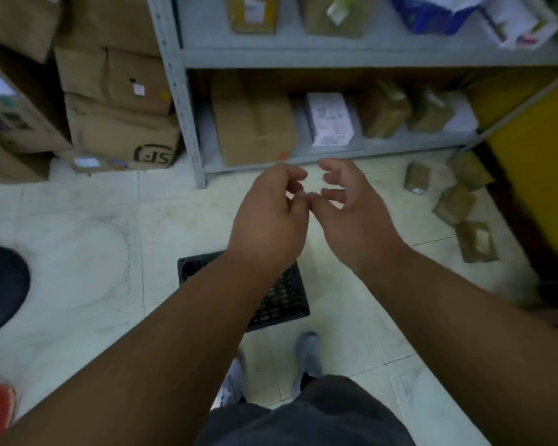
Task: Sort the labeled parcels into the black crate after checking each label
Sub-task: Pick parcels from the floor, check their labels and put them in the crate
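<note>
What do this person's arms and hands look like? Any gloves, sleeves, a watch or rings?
Both arms are bare right down from the edge of the picture: no sleeves show. The left hand and the right hand wear no gloves, and no watch or wristband shows on either wrist. The picture is too blurred to rule out a thin ring. Below the arms are dark grey shorts and grey shoes.

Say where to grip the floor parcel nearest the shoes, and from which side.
A judgement: take the brown parcel across its two long side faces, coming straight down from above. It lies flat on the floor, label up, and apart from the next parcel, so both sides look free. The right hand is the nearer one; both hands are empty, the left hand over the crate.
</note>
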Tool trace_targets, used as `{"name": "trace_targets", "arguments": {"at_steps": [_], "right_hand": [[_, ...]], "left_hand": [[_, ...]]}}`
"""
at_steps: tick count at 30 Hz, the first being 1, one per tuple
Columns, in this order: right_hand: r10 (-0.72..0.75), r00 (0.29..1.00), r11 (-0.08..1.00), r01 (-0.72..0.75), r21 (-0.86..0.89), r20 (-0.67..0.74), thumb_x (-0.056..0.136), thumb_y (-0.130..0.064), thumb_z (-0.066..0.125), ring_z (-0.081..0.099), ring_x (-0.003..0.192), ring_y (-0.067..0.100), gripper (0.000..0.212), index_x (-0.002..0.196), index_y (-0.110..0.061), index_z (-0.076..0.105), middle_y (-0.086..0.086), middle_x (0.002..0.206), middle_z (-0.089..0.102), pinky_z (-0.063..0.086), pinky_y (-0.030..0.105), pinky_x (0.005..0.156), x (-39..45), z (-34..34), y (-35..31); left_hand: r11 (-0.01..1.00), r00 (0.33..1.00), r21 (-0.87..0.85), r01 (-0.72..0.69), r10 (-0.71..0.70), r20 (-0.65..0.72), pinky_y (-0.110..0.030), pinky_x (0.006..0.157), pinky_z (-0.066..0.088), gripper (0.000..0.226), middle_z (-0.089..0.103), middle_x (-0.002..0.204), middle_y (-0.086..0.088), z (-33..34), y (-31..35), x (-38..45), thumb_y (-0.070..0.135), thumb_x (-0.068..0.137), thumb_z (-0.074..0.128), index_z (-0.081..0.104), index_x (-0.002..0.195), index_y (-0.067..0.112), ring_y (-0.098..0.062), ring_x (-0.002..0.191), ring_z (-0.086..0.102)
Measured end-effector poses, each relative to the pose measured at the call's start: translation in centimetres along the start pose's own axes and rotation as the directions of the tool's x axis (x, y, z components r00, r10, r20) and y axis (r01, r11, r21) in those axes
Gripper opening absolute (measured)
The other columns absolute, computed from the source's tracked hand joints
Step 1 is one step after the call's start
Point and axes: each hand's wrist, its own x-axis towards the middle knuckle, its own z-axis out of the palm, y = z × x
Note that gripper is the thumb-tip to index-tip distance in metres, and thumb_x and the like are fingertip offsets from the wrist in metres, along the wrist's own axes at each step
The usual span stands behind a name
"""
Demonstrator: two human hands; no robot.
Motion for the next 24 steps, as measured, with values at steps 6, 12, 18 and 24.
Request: {"name": "trace_targets", "arguments": {"at_steps": [6,12,18,24], "right_hand": [[-0.018,0.965,0.998,0.032,0.051,-0.260,0.094,-0.028,0.064,0.050,0.110,-0.011,0.048,0.137,-0.042,0.045,-0.021,0.136,0.048,0.043,0.013,0.087,-4.3,-11.5,-0.6],[0.094,0.878,0.987,-0.020,0.159,-0.469,0.099,-0.020,0.055,0.051,0.099,-0.021,0.041,0.136,-0.035,0.047,-0.018,0.128,0.052,0.047,0.008,0.074,-8.1,-22.6,5.1],[0.206,0.753,0.972,-0.085,0.218,-0.624,0.094,-0.025,0.064,0.055,0.104,-0.010,0.050,0.139,-0.037,0.045,-0.027,0.121,0.052,0.052,0.027,0.088,-12.0,-37.1,14.2],[0.300,0.695,0.949,-0.146,0.281,-0.654,0.092,-0.033,0.066,0.056,0.098,-0.010,0.040,0.125,-0.046,0.048,-0.039,0.104,0.053,0.057,0.031,0.074,-14.0,-45.5,21.6]], "left_hand": [[0.972,0.966,0.042,-0.230,0.223,0.131,-0.008,0.063,0.039,0.022,0.053,0.098,0.029,3.8,10.2,-2.0,0.027,0.098,0.053,0.052,0.112,0.044,0.012,0.095,0.051],[0.901,0.874,0.056,-0.430,0.399,0.276,-0.009,0.073,0.040,0.026,0.050,0.100,0.024,13.9,18.0,-3.6,0.021,0.097,0.052,0.054,0.116,0.038,0.008,0.096,0.052],[0.866,0.801,-0.084,-0.493,0.489,0.346,-0.005,0.075,0.037,0.028,0.055,0.110,0.018,29.4,25.9,-6.7,0.017,0.097,0.050,0.053,0.117,0.036,0.011,0.100,0.049],[0.888,0.780,-0.088,-0.451,0.440,0.445,-0.009,0.072,0.038,0.025,0.056,0.109,0.020,40.4,30.3,-8.6,0.019,0.098,0.051,0.055,0.119,0.032,0.010,0.096,0.053]]}}
